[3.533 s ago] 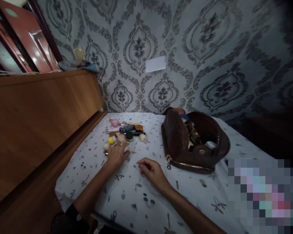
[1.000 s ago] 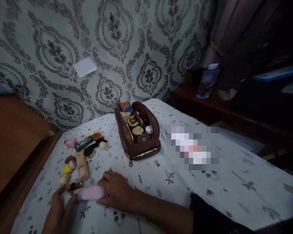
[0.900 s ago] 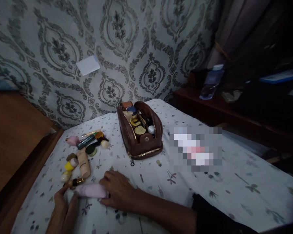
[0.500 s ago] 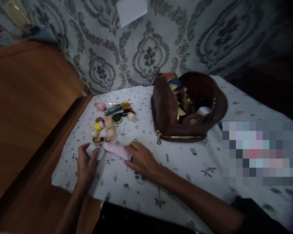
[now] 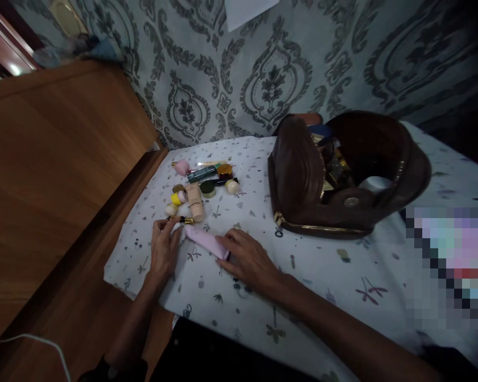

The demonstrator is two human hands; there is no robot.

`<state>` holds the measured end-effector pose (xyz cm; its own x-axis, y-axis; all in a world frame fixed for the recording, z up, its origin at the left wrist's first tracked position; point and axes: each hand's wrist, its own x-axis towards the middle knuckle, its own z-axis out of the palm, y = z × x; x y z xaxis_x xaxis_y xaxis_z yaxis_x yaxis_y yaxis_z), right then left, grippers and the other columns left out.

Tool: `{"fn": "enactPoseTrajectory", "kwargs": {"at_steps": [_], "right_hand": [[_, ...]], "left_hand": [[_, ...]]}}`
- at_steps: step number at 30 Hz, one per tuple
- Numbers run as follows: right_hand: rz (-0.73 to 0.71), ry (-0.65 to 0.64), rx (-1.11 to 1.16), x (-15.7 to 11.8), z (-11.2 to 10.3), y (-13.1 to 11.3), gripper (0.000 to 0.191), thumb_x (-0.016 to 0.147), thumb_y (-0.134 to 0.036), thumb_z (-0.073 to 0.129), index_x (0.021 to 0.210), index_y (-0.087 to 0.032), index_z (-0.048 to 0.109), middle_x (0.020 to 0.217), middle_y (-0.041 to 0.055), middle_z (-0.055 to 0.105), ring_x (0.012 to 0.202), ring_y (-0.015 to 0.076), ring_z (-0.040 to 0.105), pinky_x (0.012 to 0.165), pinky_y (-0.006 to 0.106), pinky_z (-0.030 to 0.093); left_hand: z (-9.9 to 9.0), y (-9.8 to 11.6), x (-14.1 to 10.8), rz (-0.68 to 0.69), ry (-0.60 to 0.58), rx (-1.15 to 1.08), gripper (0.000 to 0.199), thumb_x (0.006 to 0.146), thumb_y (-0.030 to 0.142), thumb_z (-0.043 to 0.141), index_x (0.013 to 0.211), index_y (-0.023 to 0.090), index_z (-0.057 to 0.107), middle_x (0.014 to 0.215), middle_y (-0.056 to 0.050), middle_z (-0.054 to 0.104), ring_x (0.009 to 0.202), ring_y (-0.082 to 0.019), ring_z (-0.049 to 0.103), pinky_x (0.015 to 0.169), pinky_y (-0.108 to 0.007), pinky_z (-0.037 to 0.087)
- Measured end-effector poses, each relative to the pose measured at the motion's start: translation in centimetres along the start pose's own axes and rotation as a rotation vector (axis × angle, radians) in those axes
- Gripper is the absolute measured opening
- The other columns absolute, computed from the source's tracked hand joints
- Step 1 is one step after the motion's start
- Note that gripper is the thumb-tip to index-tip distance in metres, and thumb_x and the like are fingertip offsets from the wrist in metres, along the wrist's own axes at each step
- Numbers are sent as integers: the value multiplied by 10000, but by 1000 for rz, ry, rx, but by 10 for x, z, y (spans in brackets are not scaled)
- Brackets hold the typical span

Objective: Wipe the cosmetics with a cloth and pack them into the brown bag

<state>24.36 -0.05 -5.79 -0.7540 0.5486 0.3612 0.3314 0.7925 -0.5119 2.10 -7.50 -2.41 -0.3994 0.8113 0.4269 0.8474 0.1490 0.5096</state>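
Pink and soft-looking, a tube (image 5: 205, 241) lies slantwise over the white printed cloth (image 5: 239, 313), at the near side of a loose cluster of cosmetics. Of the two hands, the right hand (image 5: 249, 260) grasps its flat end between thumb and fingers. The left hand (image 5: 165, 249) is bent around something white (image 5: 178, 226), mostly hidden; whether it grips this or merely rests against it, I cannot tell. Its fingertips are close by a small black-and-gold tube (image 5: 181, 219).

Judging by how things lie, a fair number of pieces are out and grouped: a beige tube (image 5: 195, 201), a yellow-banded container (image 5: 178, 198), a dark green jar (image 5: 207, 189), an amber-lidded jar (image 5: 224, 170), a cream pot (image 5: 232, 187), a teal tube (image 5: 201, 174) and a pink bulb-shaped item (image 5: 182, 167). The pink tube is out with them but not yet let go. Well to the right, the brown leather bag (image 5: 297, 159) stands unzipped, with several things inside, among them a white-topped one (image 5: 376, 184), so its contents are only partly out, if these pieces belong to it.
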Motion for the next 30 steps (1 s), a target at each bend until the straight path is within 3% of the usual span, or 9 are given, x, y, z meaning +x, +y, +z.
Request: {"fn": "enactPoseTrajectory", "kwargs": {"at_steps": [4, 8, 16, 21, 23, 27, 30], "right_hand": [[-6, -5, 14, 0, -2, -1, 366, 831, -264, 698, 1173, -160, 619, 1043, 108, 584, 916, 242, 551, 777, 395, 509], [4, -18, 15, 0, -4, -2, 358, 834, -270, 692, 1169, -166, 623, 1022, 94, 578, 900, 232, 549, 763, 380, 503], [15, -26, -21, 1, -2, -3, 355, 832, -290, 705, 1156, -173, 625, 1026, 90, 586, 911, 230, 562, 794, 371, 499], [25, 19, -20, 1, 2, -1, 128, 823, -224, 689, 921, -166, 631, 994, 85, 584, 934, 226, 560, 822, 364, 494], [27, 6, -11, 1, 1, -2, 130, 823, -236, 695, 910, -170, 625, 997, 83, 587, 932, 227, 559, 823, 367, 494], [54, -58, 12, 0, -7, -8, 320, 817, -271, 721, 1106, -171, 626, 1068, 93, 591, 978, 242, 555, 866, 380, 482], [99, -96, 9, -2, -11, -13, 385, 814, -303, 723, 1159, -161, 628, 1110, 105, 592, 1027, 253, 548, 904, 382, 468]], "left_hand": [[-1, 6, -2, -77, 57, -36, 386, 877, 331, 588, 1232, 187, 548, 1108, -83, 601, 1059, -254, 579, 936, -411, 476], [-1, 13, -5, -138, 58, -73, 252, 827, 352, 644, 1011, 192, 579, 938, -32, 646, 879, -223, 618, 801, -353, 502], [12, 40, -24, 181, -61, -112, 78, 884, 214, 587, 961, 209, 601, 935, -40, 649, 916, -206, 616, 823, -332, 504], [27, 57, -35, 369, -161, -91, 126, 937, 193, 529, 1040, 209, 599, 1011, -74, 665, 971, -227, 612, 872, -380, 503], [28, 55, -31, 384, -174, -53, 124, 941, 202, 528, 1043, 206, 599, 997, -77, 669, 955, -233, 610, 862, -383, 502], [16, 38, -16, 351, -114, 41, 177, 947, 245, 506, 1090, 211, 605, 1034, -89, 672, 992, -248, 611, 867, -380, 495], [4, 18, -5, 267, -53, 82, 253, 931, 376, 499, 1086, 224, 629, 1040, -91, 690, 999, -278, 625, 878, -410, 493]]}}
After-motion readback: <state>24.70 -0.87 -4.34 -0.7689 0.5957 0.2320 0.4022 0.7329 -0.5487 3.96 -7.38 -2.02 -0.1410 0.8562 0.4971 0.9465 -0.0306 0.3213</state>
